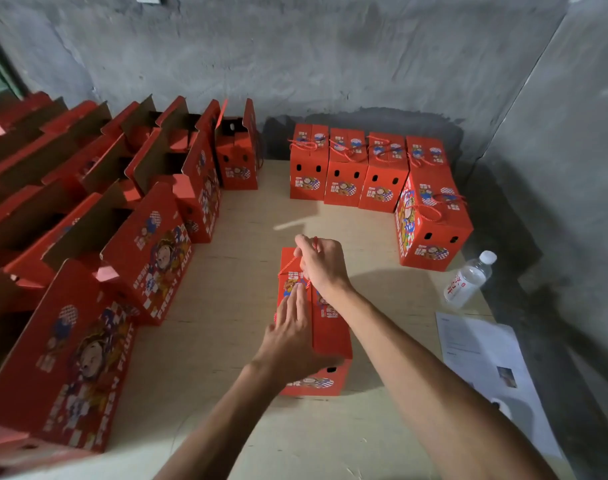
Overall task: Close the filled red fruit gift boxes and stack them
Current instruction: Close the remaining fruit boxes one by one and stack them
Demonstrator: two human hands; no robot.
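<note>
A closed red fruit gift box (330,336) stands in the middle of the wooden table (247,265). My left hand (288,327) lies flat on its top with straight fingers. My right hand (318,263) pinches the box's red rope handle (290,263) above the far end of the lid. Several closed boxes (347,168) stand in a row at the back, and one more closed box (434,220) stands at the right end of the row. Many open boxes (150,244) with raised flaps fill the left side.
A plastic water bottle (468,280) lies at the right, near the table edge. Printed paper sheets (482,362) lie below it. A grey concrete wall (330,57) runs behind the table and along the right side.
</note>
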